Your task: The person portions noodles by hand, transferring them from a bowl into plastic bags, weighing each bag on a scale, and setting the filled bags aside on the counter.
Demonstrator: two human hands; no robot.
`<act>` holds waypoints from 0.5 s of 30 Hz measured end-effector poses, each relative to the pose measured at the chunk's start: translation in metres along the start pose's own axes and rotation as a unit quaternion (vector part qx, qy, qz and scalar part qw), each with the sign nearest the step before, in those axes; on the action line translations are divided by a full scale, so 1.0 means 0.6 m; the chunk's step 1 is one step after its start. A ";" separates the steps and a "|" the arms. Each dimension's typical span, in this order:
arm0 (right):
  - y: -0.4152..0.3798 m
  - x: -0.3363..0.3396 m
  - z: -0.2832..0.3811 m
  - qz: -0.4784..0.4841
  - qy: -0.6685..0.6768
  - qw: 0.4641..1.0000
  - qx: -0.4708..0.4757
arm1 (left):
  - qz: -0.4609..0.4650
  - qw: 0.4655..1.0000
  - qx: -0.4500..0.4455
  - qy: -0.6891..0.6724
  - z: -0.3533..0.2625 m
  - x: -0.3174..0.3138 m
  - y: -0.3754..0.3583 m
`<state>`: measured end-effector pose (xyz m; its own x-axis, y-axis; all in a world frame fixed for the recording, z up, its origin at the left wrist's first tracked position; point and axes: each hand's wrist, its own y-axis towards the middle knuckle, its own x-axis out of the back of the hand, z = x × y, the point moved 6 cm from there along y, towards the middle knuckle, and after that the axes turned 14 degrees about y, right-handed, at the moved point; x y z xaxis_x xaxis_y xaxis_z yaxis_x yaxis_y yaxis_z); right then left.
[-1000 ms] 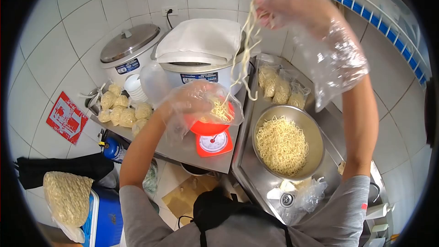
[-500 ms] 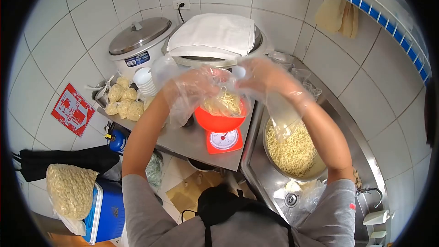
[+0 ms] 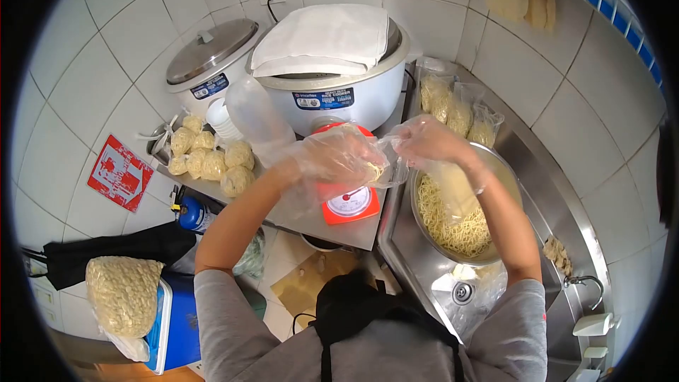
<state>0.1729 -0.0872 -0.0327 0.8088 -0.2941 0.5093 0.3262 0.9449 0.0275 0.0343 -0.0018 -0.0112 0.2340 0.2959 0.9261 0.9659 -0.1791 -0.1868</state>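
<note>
My left hand (image 3: 338, 157), in a loose clear plastic glove, is closed around a clear plastic bag of noodles (image 3: 375, 171). My right hand (image 3: 428, 140), gloved the same way, pinches the bag's edge on its right side. Both hands are over the red kitchen scale (image 3: 350, 205), whose white dial shows below them. They hide most of the scale's red bowl (image 3: 368, 131). To the right, below my right forearm, loose yellow noodles (image 3: 460, 223) lie in a large metal bowl (image 3: 511, 178).
Several tied noodle bags (image 3: 212, 163) and stacked white bowls (image 3: 222, 119) stand at left. Behind are two rice cookers, the larger (image 3: 339, 102) under a white cloth (image 3: 322, 39). More filled bags (image 3: 460, 113) line the back right, beside the sink (image 3: 428, 269).
The noodle bag, above the scale's bowl before, has moved a little right and is gathered in my left hand. My right hand has come lower. The camera view has shifted slightly.
</note>
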 end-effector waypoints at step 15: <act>-0.329 0.011 -0.487 -0.181 -0.290 0.921 -0.187 | -0.258 0.961 0.077 -0.057 -0.141 0.117 -0.132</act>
<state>0.2567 -0.3177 -0.2861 0.2513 -0.3515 0.9018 0.7573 0.6517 0.0430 -0.0349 -0.0464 0.0961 -0.2790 0.4104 0.8682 0.9594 0.1583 0.2334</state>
